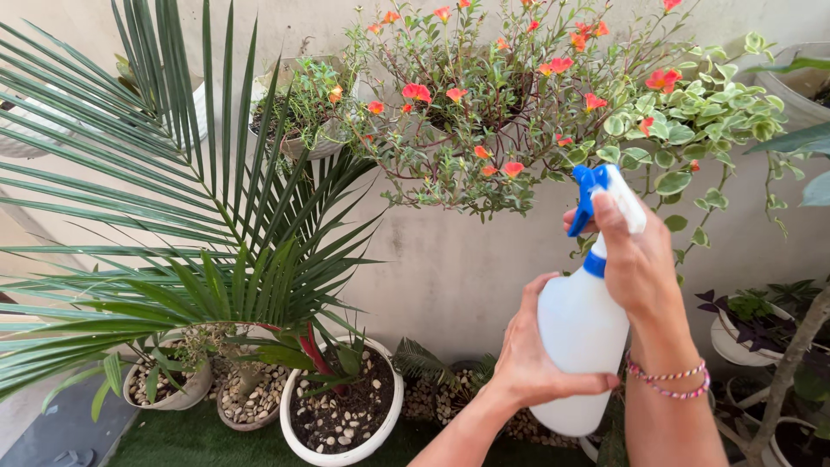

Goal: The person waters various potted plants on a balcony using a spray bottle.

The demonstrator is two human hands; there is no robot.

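— Hidden behind the left hand [527,359]: the lower left side of the white spray bottle [581,346].
— Covered by the right hand [638,259]: the bottle's neck and most of the trigger. Nozzle opening too small to make out.
— Cut off at the bottom edge: both forearms, plus the base of the large white pot [341,437].
— Cropped at the right edge: the purple-leaved pot [750,333] and a thin trunk [791,363].
— Screened by palm fronds [173,216]: the hanging pot [307,108] in part. Flowering plant's [493,95] own container buried in foliage, not discernible.
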